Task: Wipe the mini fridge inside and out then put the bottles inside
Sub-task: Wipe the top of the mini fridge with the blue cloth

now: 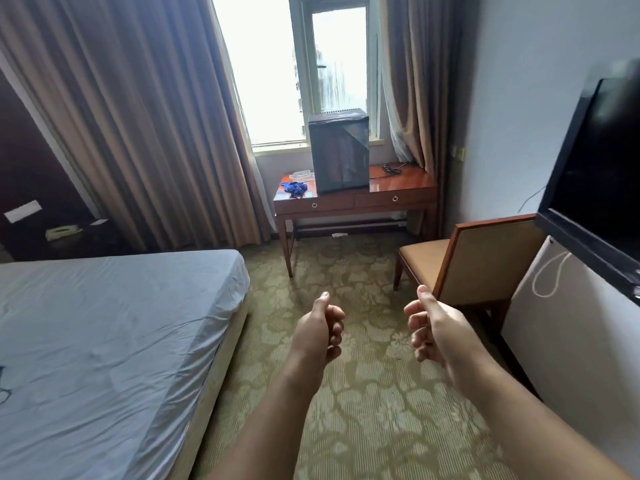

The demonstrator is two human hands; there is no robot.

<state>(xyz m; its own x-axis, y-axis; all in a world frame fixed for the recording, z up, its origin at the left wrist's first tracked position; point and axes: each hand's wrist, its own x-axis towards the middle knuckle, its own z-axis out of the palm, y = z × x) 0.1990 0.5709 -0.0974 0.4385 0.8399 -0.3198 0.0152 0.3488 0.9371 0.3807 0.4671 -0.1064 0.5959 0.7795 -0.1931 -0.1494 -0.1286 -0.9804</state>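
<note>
The left hand (320, 332) and right hand (433, 327) are bare, as are both forearms (277, 410) (thumbnails cut short).

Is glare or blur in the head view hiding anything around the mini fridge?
Head view: the window is blown out, leaving the mini fridge front dark and low in detail; head view again, the TV at the right edge is smeared.

Two bare forearms stretched from the lower edge toward frame centre. Left hand (320, 332) and right hand (433, 329) level, apart, palms facing each other, fingers curled inward, thumbs raised, holding nothing.
</note>
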